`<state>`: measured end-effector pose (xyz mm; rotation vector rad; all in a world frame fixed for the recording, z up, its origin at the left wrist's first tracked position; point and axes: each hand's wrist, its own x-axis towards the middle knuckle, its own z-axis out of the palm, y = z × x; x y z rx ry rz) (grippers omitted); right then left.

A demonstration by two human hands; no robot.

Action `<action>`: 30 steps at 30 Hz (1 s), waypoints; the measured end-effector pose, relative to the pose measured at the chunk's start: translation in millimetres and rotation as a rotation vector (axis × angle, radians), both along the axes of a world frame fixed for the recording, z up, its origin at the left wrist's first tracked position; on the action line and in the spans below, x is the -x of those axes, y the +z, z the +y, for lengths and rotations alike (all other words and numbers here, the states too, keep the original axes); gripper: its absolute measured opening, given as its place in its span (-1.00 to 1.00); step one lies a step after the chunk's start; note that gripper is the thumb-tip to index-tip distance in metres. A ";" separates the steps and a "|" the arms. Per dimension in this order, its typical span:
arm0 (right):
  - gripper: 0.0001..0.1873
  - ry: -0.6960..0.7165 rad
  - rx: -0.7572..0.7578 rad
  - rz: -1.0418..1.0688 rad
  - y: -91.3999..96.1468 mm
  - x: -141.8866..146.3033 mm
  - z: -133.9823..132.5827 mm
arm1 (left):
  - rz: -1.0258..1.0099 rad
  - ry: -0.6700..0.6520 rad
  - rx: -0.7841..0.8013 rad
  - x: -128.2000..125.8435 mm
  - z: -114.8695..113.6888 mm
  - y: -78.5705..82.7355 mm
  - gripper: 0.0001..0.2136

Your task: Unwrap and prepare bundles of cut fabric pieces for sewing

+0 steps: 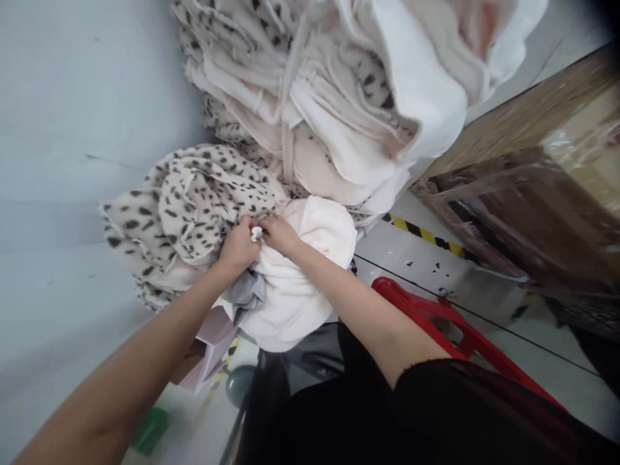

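Observation:
A bundle of soft fleece fabric lies in front of me. Its left part is cream with dark spots (194, 200), and its right part is plain white (310, 278). My left hand (239, 247) and my right hand (279, 234) meet at the bundle's middle, where it is drawn in. Both are closed, with fingers pinched close together. Between them a short end of a white fabric strip (256, 234) sticks out; the rest of it is hidden by the fingers. Below my left hand hangs a piece of grey cloth (248, 290).
A larger fleece bundle (339, 129), bound by a pale strip (289, 97), rests directly behind. Film-wrapped cardboard boxes (533, 194) stand right, beyond a red plastic stool (411, 300). A pale wall (87, 129) borders the left, with a pink box (213, 345) lower down.

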<state>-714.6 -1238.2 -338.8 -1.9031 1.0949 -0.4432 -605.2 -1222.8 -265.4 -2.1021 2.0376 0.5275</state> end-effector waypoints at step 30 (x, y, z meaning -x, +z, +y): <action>-0.62 0.225 -0.369 -0.287 -13.9 20.6 -33.6 | -0.329 0.123 0.161 12.8 21.7 -39.6 -0.83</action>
